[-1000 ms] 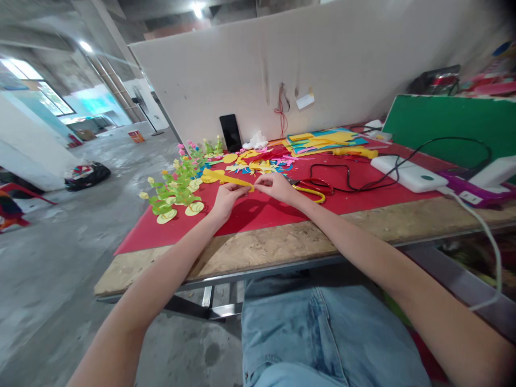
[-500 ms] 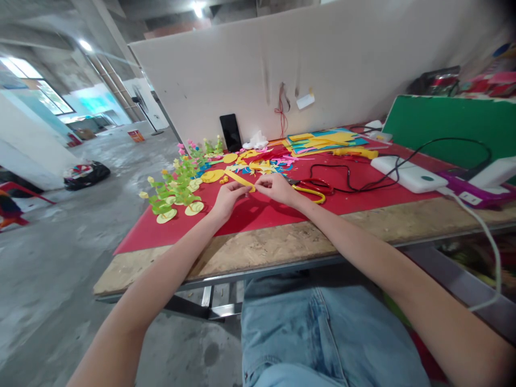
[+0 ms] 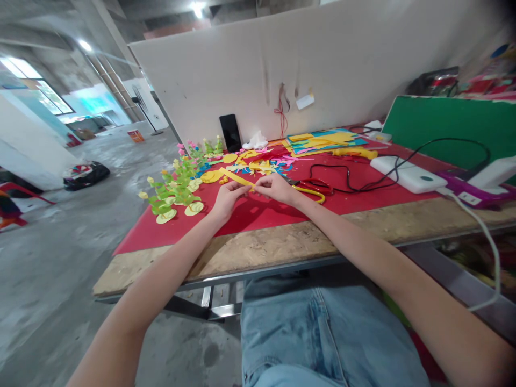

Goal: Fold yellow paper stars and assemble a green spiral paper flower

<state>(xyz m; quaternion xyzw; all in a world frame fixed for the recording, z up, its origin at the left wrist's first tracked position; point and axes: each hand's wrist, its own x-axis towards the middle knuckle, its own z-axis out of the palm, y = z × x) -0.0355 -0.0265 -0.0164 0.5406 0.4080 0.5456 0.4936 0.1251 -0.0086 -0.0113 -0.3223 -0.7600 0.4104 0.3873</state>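
A yellow paper strip (image 3: 237, 178) is held above the red table cover (image 3: 278, 217), slanting up to the left. My left hand (image 3: 229, 200) pinches it between thumb and fingers. Close beside, my right hand (image 3: 276, 188) has its fingertips closed on the strip's near end. Just right of that hand lie scissors (image 3: 310, 192) with red and yellow handles, their blades partly hidden behind it. Behind both hands spreads a heap of cut paper scraps (image 3: 262, 161) in yellow, blue, pink and red.
Several small green paper plants (image 3: 173, 196) on round bases stand at the left. A black phone (image 3: 230, 133) leans on the white partition (image 3: 242, 70). Stacked paper sheets (image 3: 326, 141), a yellow glue gun (image 3: 357, 153), a black cable (image 3: 350, 180) and a white power strip (image 3: 409, 173) lie toward the right.
The far end of the yellow strip has shifted slightly left. Its near end now sits in my right fingertips, which have moved a little closer to my left hand.
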